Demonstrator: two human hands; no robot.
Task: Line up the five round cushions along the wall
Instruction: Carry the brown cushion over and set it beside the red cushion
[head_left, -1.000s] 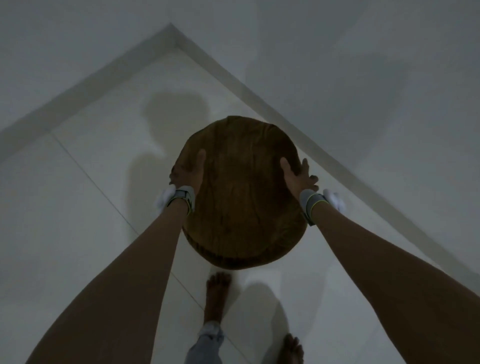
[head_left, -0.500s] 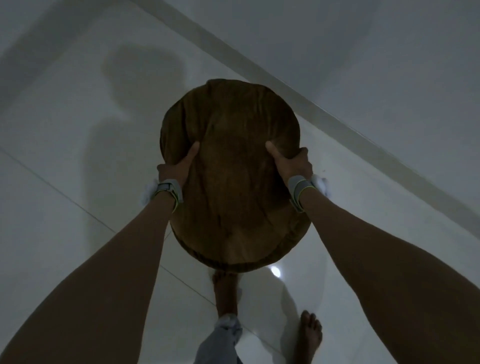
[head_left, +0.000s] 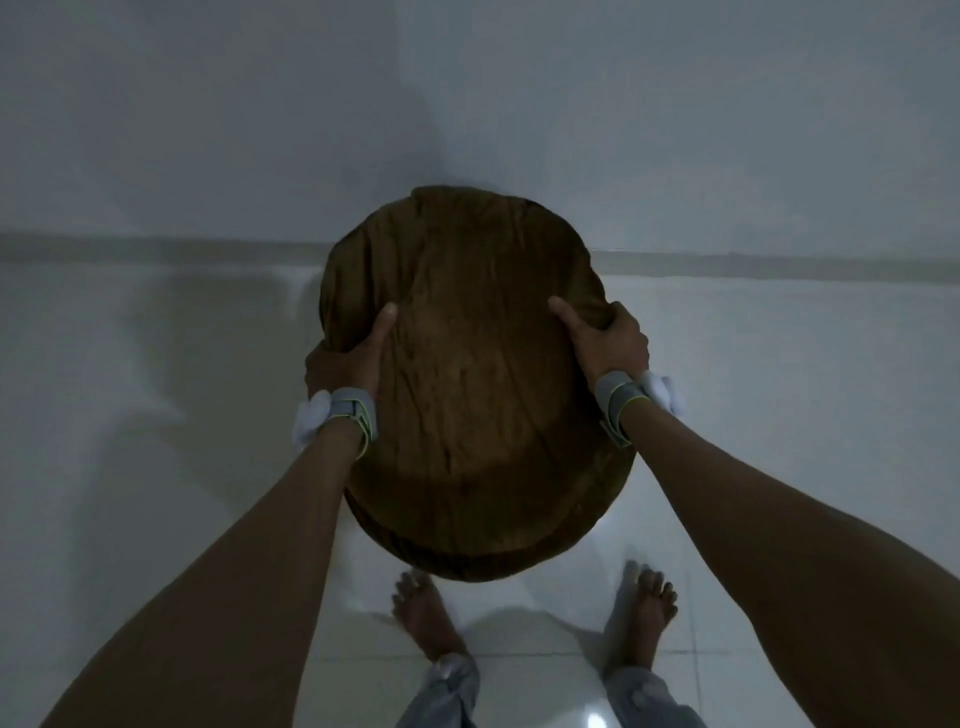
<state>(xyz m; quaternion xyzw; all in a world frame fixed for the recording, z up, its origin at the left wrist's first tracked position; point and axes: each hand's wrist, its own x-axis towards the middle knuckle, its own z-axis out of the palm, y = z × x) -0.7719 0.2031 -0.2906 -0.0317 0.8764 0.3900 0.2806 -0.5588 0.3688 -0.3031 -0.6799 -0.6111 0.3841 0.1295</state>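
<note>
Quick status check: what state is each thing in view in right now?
round cushion: held up off the floor, in front of the wall.
left hand: grips the cushion's left edge, thumb on top.
right hand: grips the cushion's right edge, thumb on top.
bare feet: standing on the floor.

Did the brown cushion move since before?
Yes. The brown cushion swung toward the wall: its far edge now overlaps the baseboard, where floor showed between them before.
</note>
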